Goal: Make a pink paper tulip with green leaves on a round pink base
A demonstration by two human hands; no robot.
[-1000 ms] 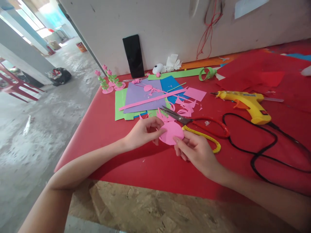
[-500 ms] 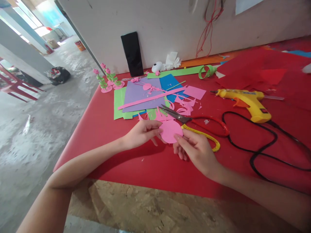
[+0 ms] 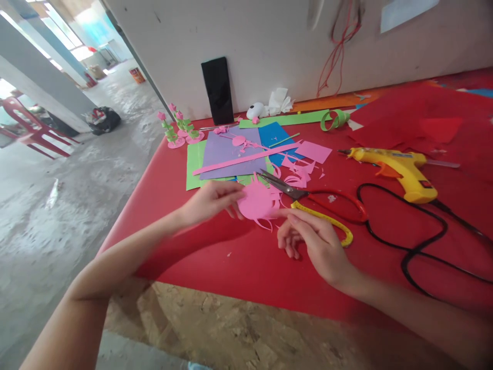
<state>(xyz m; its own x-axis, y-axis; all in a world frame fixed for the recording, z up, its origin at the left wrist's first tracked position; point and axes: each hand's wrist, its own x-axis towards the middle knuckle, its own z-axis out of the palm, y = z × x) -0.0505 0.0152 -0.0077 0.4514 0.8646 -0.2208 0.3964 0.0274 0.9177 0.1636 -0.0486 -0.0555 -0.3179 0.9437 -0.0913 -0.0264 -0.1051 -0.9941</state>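
My left hand [image 3: 210,201] pinches the left edge of a pink paper circle [image 3: 254,202] held just above the red table [image 3: 185,246]. A thin curl of pink paper hangs from the circle's lower edge. My right hand [image 3: 314,242] is just to the right and below the circle, index finger stretched toward its edge; whether it touches is unclear. Scissors with red and yellow handles [image 3: 319,203] lie shut right behind my right hand.
A yellow glue gun [image 3: 396,164] with a black cord [image 3: 419,246] lies at right. Purple, green and blue sheets [image 3: 227,151], pink scraps and a pink strip lie behind. Small paper flowers [image 3: 177,131] and a black phone [image 3: 218,90] stand by the wall. The table edge runs near me.
The pink circle has moved left and slightly up with my left hand. My right hand's pinch on it has loosened, and a thin pink curl now hangs from the circle.
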